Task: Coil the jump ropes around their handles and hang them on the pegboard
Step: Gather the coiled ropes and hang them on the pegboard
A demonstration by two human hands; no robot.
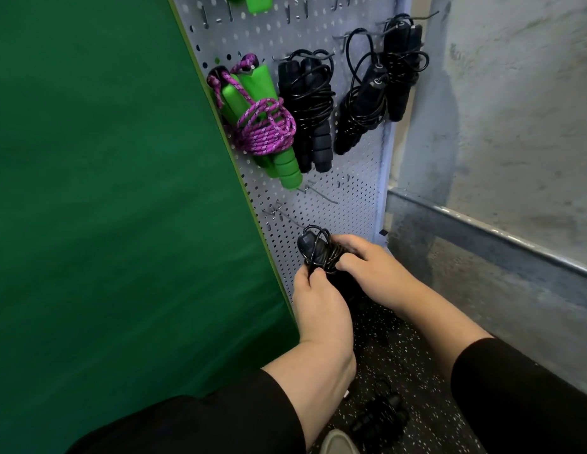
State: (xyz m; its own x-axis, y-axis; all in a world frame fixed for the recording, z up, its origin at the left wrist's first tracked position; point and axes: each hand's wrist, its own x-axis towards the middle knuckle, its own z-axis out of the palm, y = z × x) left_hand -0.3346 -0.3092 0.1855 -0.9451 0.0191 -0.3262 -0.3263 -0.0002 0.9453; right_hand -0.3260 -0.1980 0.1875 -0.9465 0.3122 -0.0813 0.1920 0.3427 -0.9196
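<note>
2 hands (351,280) grip coiled rope (318,253) beside pegboard (357,198).

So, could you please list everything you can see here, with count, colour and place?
pegboard: one, pale grey, upright ahead
green-handled jump rope: one, purple cord, hung at left
black jump ropes: three coiled bundles, hung to its right
held jump rope: one, black, coiled, low before the board
empty hooks: two, metal, lower board
floor jump rope: one, black, on speckled floor
green panel: one, left
left hand: grips held rope
right hand: grips held rope
</note>
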